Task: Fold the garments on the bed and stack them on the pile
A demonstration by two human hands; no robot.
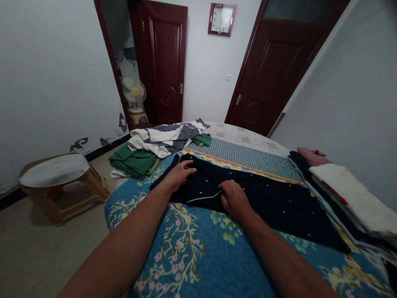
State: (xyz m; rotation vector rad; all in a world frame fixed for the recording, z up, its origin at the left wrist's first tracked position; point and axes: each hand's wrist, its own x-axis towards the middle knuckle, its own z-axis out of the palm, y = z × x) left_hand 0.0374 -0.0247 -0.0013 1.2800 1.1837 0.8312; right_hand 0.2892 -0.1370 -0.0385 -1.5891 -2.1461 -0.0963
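A dark navy garment (273,200) with small pale dots and cream piping lies flat and lengthwise across the blue floral quilted cloth (223,256). My left hand (180,176) rests on its left end, fingers loosely bent and apart, with no fabric visibly gripped. Along the near edge, where the cream piping ends, my right hand (233,198) has its fingers closed on the fabric. Its fingertips are partly hidden by the hand itself.
Green folded clothes (135,161) and a grey-and-white garment (170,136) lie at the back left. A stack of folded clothes (353,190) stands at the right edge. A plastic stool (58,174) stands left of the table; a fan (134,91) is in the doorway.
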